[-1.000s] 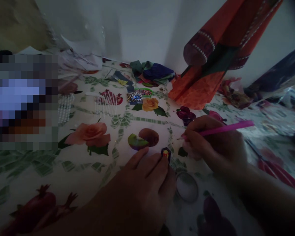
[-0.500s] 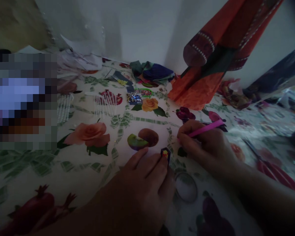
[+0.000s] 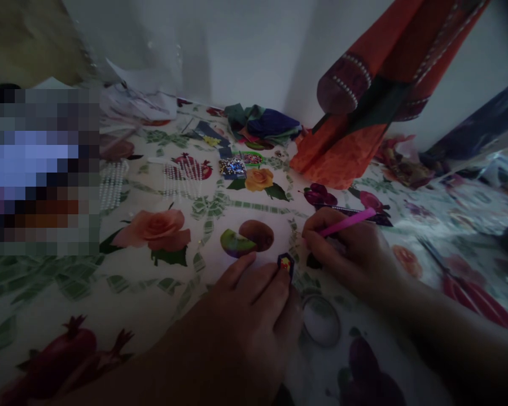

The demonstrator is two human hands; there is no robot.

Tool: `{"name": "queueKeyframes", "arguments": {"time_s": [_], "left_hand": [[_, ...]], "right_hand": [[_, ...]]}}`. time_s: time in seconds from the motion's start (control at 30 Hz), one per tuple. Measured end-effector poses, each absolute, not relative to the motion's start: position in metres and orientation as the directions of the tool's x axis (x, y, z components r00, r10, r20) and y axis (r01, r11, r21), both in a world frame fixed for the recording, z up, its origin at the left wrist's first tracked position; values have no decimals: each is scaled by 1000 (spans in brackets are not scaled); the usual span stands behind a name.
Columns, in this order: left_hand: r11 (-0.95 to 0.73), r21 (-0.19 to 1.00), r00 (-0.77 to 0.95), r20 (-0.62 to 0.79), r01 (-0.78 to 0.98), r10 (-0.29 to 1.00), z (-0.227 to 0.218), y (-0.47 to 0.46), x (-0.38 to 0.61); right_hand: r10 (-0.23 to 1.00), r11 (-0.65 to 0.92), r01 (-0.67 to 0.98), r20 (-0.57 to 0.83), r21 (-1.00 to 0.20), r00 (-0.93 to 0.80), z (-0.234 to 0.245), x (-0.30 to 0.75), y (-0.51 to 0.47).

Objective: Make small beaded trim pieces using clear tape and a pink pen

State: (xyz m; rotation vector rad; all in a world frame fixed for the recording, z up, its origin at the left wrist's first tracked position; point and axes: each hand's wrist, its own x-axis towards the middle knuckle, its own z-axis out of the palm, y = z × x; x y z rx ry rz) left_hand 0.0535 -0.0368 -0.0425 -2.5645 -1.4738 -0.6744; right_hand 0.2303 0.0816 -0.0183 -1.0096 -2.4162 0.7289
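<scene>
The work surface is a tablecloth [image 3: 144,307] printed with fruit and flowers. Reference point: the dark hexagonal piece [image 3: 285,264]. Beyond it, an orange garment [image 3: 338,152] stands before a pale wall [image 3: 249,51]; well to its right lie red-handled scissors [image 3: 474,293]. The left hand [image 3: 258,301] is unclenched, fingers extended, one fingertip overlapping the piece's near edge. The right hand [image 3: 351,242], right of the piece, pinches a pink pen-shaped tool [image 3: 347,222] between thumb and fingers; its tip is hidden.

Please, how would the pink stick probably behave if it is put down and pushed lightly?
The pink stick may roll, as it looks rod-like. It is probably stiff: it juts out straight from the right hand. Being slim, it is likely light.
</scene>
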Motion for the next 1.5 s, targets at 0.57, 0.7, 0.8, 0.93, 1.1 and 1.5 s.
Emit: {"name": "queueKeyframes", "arguments": {"time_s": [0.57,0.7,0.8,0.93,1.1,1.5], "left_hand": [[-536,118,456,395,836,798,-41,-37,53],[-532,122,452,391,838,802,-40,-38,53],[-523,127,441,393,843,807,-40,-39,54],[-525,131,443,388,841,808,-39,-39,54],[-547,122,465,398,828,791,-39,-35,49],[-632,64,552,424,772,718,-42,-28,41]], "right_hand": [[775,563,540,171,-626,-608,-20,233,80],[755,594,536,185,-600,-630,-21,233,80],[748,606,536,192,-588,-635,-22,233,80],[746,608,534,193,-587,-638,-23,231,80],[767,576,538,179,-615,-617,-22,233,79],[777,561,526,188,-640,-600,-19,233,75]]}}
